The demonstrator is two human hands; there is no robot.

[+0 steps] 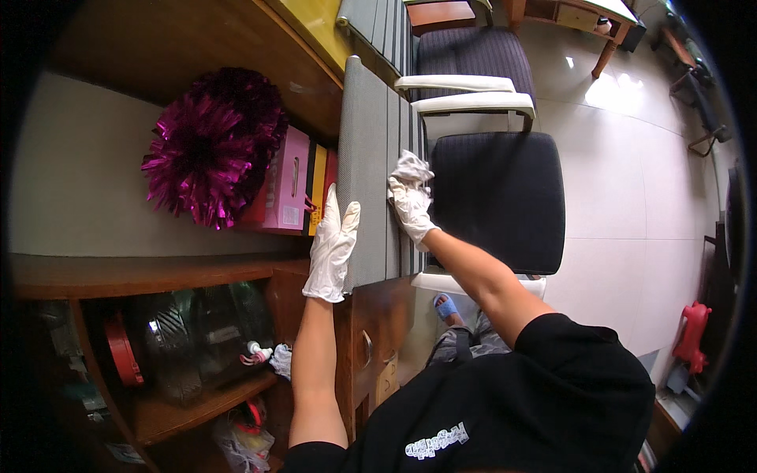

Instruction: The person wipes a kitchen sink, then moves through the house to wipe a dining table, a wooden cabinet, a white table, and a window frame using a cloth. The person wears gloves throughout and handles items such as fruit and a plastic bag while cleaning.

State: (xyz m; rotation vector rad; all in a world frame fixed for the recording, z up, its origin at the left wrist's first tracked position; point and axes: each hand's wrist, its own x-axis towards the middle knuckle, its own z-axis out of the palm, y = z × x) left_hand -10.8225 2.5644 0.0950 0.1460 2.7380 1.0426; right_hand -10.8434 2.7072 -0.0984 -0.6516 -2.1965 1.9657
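Note:
A white glove covers my left hand, which rests against the top edge of a chair's grey mesh backrest, thumb and fingers apart. My right hand, gloved too, presses a crumpled grey-white cloth to the striped front of that backrest. Beside the right hand lies the chair's black padded seat. White armrests flank the seat, the far one at its upper end and the near one below my right forearm.
A second chair stands just beyond. At left, a wooden cabinet holds shiny magenta pom-poms, a pink box and large clear bottles. A wooden table stands at the upper right on the tiled floor. A red toy is at far right.

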